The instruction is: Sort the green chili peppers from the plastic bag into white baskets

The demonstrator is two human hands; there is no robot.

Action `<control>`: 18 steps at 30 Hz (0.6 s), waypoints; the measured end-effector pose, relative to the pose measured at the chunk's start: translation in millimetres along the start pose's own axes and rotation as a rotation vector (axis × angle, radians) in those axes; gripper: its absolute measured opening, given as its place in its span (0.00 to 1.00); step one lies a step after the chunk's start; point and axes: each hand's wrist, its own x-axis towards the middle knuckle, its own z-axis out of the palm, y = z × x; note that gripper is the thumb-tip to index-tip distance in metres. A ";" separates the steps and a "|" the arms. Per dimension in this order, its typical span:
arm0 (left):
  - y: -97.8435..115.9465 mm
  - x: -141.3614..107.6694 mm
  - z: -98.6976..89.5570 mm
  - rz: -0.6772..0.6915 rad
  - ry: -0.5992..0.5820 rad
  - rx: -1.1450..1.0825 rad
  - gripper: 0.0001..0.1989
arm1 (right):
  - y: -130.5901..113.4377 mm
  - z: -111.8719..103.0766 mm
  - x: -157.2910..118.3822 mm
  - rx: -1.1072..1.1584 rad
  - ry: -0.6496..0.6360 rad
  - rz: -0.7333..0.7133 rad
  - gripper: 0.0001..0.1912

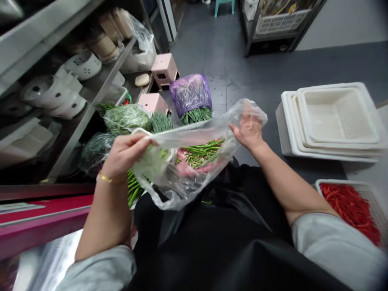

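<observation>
A clear plastic bag (188,192) is stretched between my two hands above my lap. My left hand (127,153) pinches its edge, thumb and fingers closed on the film. At the other end my right hand (250,127) is under the film, fingers stretched out and thumb apart. Beyond and partly through the plastic, a bundle of thin green stalks (203,152) shows on pink wrapping; whether it lies inside the bag or behind it I cannot tell. More green stalks (133,188) lie below my left wrist.
On the floor ahead is a purple bag (192,93) of long green leaves, near pink stools (165,66). Bagged leafy greens (125,118) stand at left beside a metal shelf (91,99). To the right are stacked white baskets (287,125) and a basket of red chillies (348,206).
</observation>
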 end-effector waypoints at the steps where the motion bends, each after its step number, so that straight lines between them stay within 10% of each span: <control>1: -9.7 5.0 2.8 0.028 0.022 0.041 0.15 | -1.6 -1.9 -0.5 -0.054 -0.085 -0.075 0.41; 5: -30.1 27.4 19.7 0.106 0.025 0.143 0.15 | -6.7 -23.4 -10.6 -0.243 -0.543 -0.261 0.25; 8: -14.4 34.1 23.7 0.150 0.201 0.067 0.18 | -24.5 -57.1 -28.4 -0.251 -0.500 -0.196 0.22; 11: 7.3 38.3 20.4 0.170 0.307 -0.039 0.19 | -65.8 -70.2 -43.3 -0.006 -0.482 -0.431 0.25; 13: 12.2 42.6 16.7 0.177 0.278 -0.017 0.18 | -90.3 -50.6 -42.0 0.219 -0.504 -0.695 0.23; 18: 5.5 47.2 2.6 0.169 0.325 0.271 0.12 | -76.6 44.7 -5.8 0.034 -0.685 -0.486 0.29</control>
